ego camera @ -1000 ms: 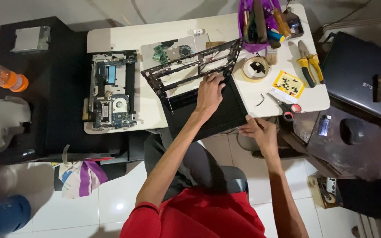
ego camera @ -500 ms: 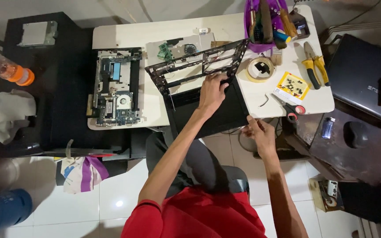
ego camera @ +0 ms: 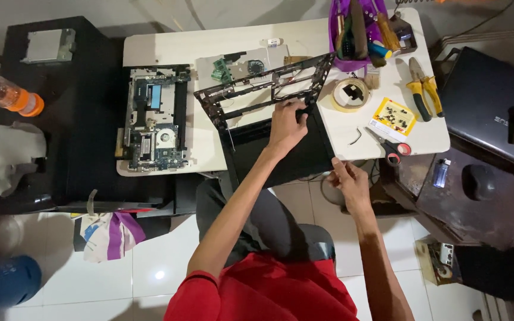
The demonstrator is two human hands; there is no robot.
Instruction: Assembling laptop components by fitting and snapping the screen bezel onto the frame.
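Observation:
A black laptop palm-rest frame lies tilted on the white table, over a black panel that juts past the table's near edge. My left hand presses on the frame's lower right part, fingers curled against it. My right hand grips the panel's lower right corner at the table edge. A bare laptop base with its motherboard lies to the left of the frame. A small board with a fan sits behind the frame.
A purple tool holder, tape roll, yellow pliers, scissors and a yellow packet of screws fill the table's right end. A black cabinet stands left, a closed laptop right.
My left hand has slid a little along the frame's lower edge. My right hand has risen from below the table to the panel's corner. The view has shifted slightly.

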